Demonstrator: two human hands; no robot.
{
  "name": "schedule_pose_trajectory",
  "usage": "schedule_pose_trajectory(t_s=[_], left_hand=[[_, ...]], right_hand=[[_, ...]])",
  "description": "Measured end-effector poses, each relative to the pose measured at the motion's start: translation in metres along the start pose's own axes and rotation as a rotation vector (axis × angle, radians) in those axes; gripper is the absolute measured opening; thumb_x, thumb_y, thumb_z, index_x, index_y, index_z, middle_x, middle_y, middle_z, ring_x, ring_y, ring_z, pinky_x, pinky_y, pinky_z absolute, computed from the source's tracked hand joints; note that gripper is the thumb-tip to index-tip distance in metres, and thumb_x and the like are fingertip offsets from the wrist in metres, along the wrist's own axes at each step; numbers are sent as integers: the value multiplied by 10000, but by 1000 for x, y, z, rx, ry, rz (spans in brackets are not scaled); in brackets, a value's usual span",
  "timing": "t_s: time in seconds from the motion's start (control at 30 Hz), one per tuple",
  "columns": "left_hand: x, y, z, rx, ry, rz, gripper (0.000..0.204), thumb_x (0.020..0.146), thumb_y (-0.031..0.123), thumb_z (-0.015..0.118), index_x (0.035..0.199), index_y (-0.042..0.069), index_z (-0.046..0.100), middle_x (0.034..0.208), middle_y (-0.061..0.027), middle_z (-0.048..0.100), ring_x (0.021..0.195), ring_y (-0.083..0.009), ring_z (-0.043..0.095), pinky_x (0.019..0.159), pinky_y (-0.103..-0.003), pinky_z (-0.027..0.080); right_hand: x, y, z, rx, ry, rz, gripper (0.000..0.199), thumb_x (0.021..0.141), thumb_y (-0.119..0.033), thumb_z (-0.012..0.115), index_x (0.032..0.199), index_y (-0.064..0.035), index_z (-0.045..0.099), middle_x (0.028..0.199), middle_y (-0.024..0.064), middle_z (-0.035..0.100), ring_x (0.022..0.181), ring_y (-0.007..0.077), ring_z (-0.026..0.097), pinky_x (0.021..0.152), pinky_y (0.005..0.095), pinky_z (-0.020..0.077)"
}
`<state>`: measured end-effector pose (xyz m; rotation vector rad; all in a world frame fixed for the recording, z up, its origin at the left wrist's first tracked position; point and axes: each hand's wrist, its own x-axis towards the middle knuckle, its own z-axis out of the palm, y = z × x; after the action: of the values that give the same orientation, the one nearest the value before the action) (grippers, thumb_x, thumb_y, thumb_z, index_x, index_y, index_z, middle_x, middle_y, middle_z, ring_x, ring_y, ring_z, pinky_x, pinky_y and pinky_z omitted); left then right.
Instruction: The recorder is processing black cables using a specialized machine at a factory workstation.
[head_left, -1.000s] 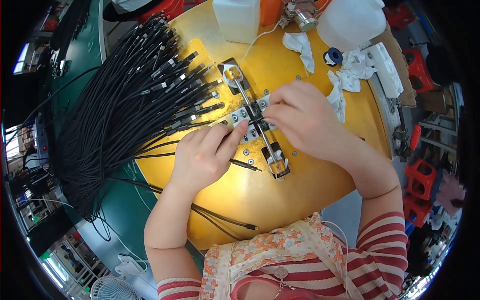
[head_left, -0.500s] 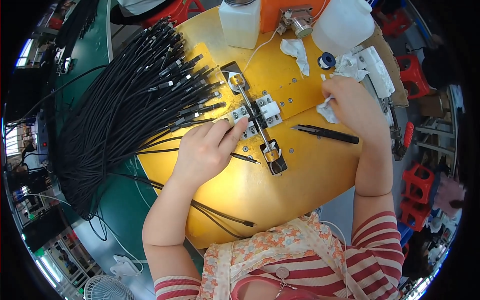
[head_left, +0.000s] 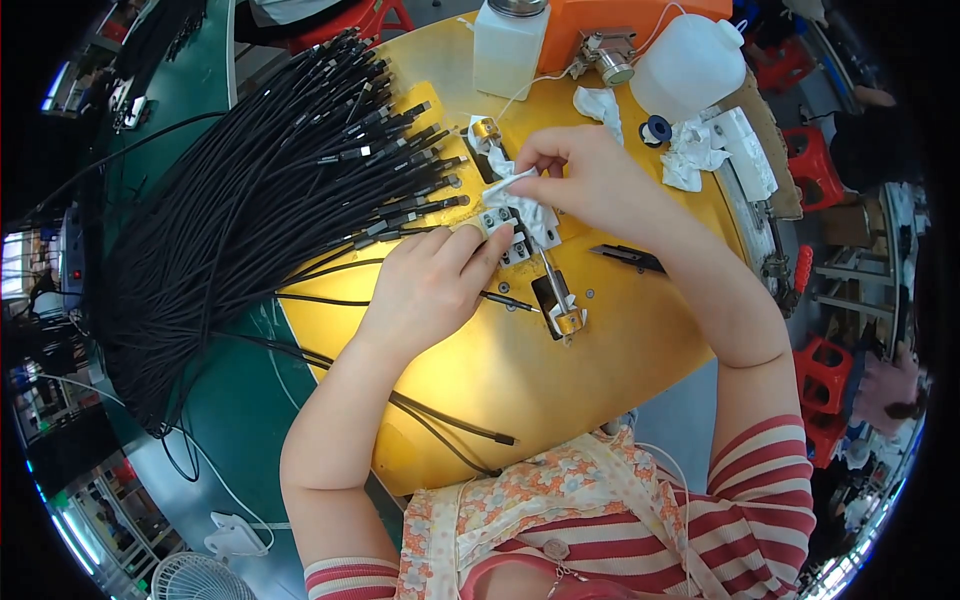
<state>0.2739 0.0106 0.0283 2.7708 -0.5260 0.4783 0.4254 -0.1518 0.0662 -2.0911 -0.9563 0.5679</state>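
Tissue (head_left: 533, 215), crumpled and white, is pinched in my right grip (head_left: 592, 178) across a slim silver metal rod (head_left: 550, 273) slanting from beyond that grip to its near side; my left grip (head_left: 425, 285) touches the grey metal block (head_left: 490, 217), what it holds I cannot tell.

Bright light fills the middle. A pale glare spreads over the yellow tabletop (head_left: 590, 375) just below the left hand (head_left: 430, 285), while the black cables (head_left: 225, 225) left of it swallow detail. White strip lights (head_left: 78, 535) shine far to its lower left, near the rim, where straight edges bend into black.
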Motion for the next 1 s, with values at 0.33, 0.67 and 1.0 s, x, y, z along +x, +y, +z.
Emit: schedule_pose_trajectory(t_s=[0.33,0.67,1.0], left_hand=[[-3,-1,0,-33,9,-16,531,613,74,715,1139,73,642,807,-38,512,689,-197,550,591,-321,470],[3,1,-5,-124,-13,-44,540,610,-10,694,1140,80,641,792,-44,514,675,-199,551,587,-320,471],[1,15,-71,-783,-356,-109,191,693,-50,677,875,3,691,715,-111,613,645,-255,612,573,-328,480]], right_hand=[[-20,-30,-14,-56,32,11,160,760,-150,685,818,-6,646,725,135,642,680,277,629,629,354,491],[-48,-27,2,-120,152,-2,166,788,-138,659,883,-14,602,766,169,626,725,341,623,657,407,487],[-79,20,-53,-597,287,-150,254,809,-104,657,1048,-29,618,886,95,607,800,271,603,750,370,493]])
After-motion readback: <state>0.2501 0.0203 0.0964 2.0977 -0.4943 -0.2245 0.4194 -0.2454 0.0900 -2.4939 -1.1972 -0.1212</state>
